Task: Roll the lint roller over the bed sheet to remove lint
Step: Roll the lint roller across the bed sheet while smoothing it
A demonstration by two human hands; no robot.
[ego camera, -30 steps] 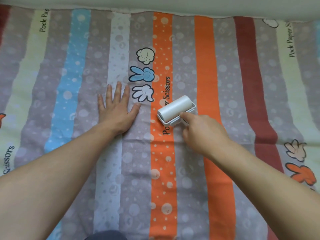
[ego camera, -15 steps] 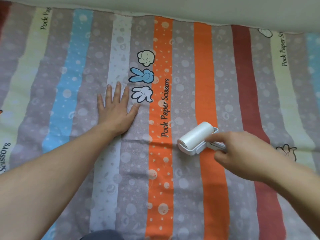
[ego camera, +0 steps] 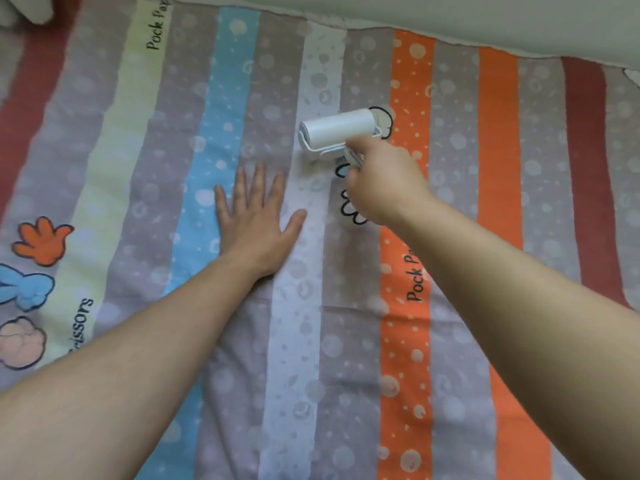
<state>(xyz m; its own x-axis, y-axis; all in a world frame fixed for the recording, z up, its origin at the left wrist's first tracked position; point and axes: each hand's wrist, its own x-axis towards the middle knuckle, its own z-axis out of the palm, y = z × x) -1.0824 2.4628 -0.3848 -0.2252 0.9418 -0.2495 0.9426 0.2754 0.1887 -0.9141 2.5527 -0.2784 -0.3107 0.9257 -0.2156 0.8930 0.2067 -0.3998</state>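
Right hand [ego camera: 382, 183] grips lint roller [ego camera: 337, 131]; left hand [ego camera: 256, 220] lies flat.

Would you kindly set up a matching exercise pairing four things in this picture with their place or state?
Things:
1. left hand
2. right hand
3. lint roller
4. orange hand print

Places or states:
A. far left of the sheet, untouched
B. white drum, lying on the pale stripe
C. flat on the sheet, fingers spread
D. closed around a handle

Pairs: 1-C, 2-D, 3-B, 4-A
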